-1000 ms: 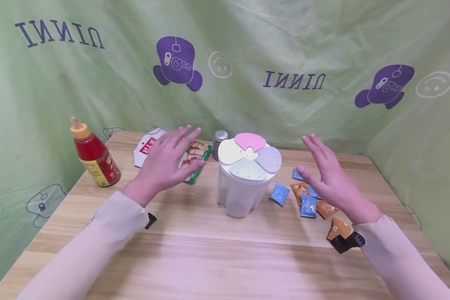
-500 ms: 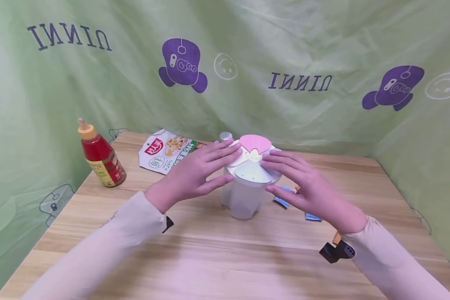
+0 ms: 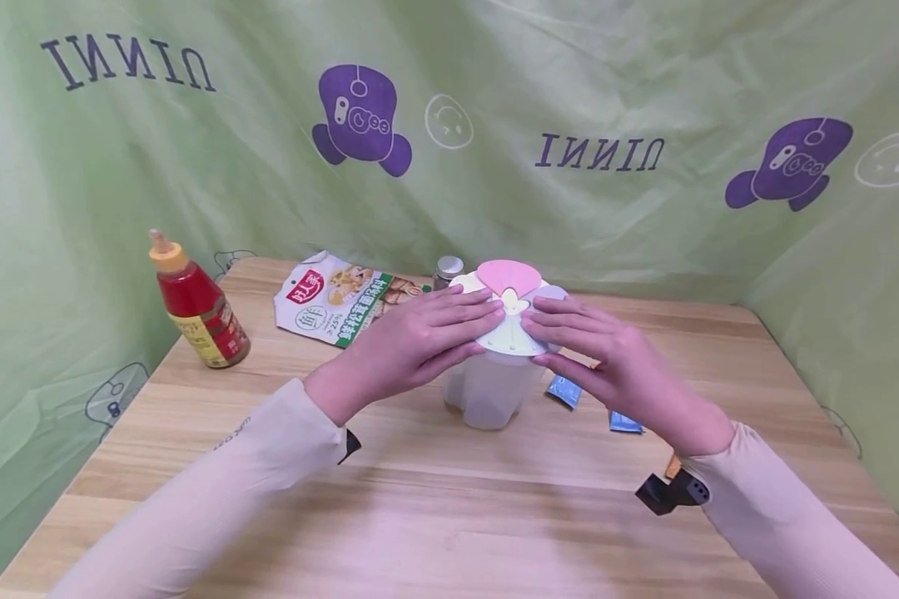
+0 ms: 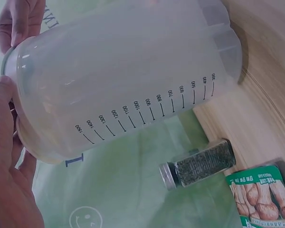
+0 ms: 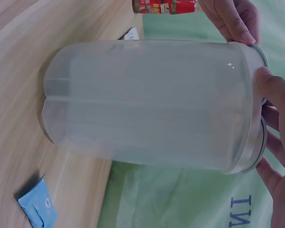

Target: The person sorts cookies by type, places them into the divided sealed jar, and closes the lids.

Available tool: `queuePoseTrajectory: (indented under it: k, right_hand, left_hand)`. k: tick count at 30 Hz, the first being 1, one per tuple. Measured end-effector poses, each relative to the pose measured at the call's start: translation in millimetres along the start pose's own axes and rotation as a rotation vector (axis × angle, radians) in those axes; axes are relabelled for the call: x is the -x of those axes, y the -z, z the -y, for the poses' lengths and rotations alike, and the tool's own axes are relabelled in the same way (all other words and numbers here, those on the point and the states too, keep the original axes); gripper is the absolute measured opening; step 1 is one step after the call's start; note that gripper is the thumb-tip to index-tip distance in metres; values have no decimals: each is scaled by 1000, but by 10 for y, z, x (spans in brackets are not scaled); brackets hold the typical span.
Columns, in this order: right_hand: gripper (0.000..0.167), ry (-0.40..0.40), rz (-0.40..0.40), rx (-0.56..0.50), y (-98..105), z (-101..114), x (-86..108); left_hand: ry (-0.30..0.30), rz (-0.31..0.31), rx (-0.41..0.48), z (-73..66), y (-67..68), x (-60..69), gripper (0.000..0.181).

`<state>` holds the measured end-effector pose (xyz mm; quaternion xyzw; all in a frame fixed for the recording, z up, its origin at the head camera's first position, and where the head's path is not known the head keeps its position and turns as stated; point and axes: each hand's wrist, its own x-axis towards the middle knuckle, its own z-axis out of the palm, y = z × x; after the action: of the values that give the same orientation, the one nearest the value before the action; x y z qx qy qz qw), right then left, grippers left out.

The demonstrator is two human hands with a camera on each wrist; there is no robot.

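A translucent lobed container (image 3: 494,391) with a round lid of pastel petals (image 3: 509,277) stands upright on the table. My left hand (image 3: 412,341) lies over the lid's left side, fingers nearly straight, thumb at the rim. On the right side my right hand (image 3: 622,358) rests the same way, its fingers on the lid. Measuring marks run along the container wall (image 4: 133,71) in the left wrist view. Both thumbs touch the lid's edge in the wrist views.
A red sauce bottle (image 3: 202,316) stands at the left. Behind my left hand lie a white-green seasoning packet (image 3: 330,299) and a spice jar (image 3: 448,270). Blue sachets (image 3: 564,391) and an orange one (image 3: 673,466) lie at the right, partly hidden by my right hand and wrist.
Both hands have come inward from either side of the container onto its lid. Over the last half second the fingers have settled flatter on it. The container stands in the same place.
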<state>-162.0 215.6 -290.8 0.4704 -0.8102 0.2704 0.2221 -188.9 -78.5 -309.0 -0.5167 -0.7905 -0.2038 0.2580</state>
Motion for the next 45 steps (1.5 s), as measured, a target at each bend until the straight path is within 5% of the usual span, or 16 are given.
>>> queuePoseTrajectory:
  k: [10,18,30,45]
  right_hand:
    - [62,-23,23,-47,52,-61,28]
    - [51,-62,-23,-123,82,-92,-60]
    - [17,-350,-43,-133,152,-98,-214]
    - [17,-534,-95,-140,125,-91,-354]
  left_hand:
    - [5,-16,13,-28,-4,-39,41]
    - [46,-37,32,-40,-11,-78,42]
    - [172,31,96,-36,-4,-109,71]
    - [188,26,150,-14,-23,-100,79]
